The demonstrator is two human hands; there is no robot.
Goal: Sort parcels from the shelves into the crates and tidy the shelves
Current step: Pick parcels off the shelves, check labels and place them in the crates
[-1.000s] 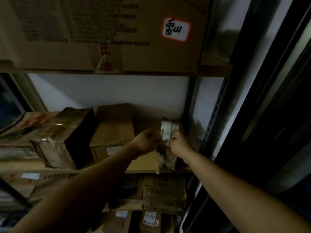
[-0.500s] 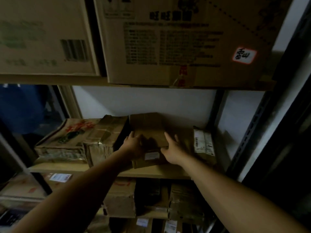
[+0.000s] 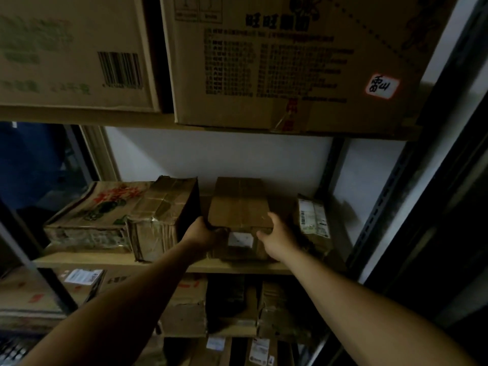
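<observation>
Left hand (image 3: pixel 204 232), right hand (image 3: pixel 276 235) both grip middle box (image 3: pixel 239 204). Four parcels (image 3: pixel 163 207) on shelf (image 3: pixel 105 262). Two cartons (image 3: pixel 264 62) above.

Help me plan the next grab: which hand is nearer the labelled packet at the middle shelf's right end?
Right. The right hand grips the right side of the box, just left of the packet; the left hand holds its left side, farther away.
</observation>
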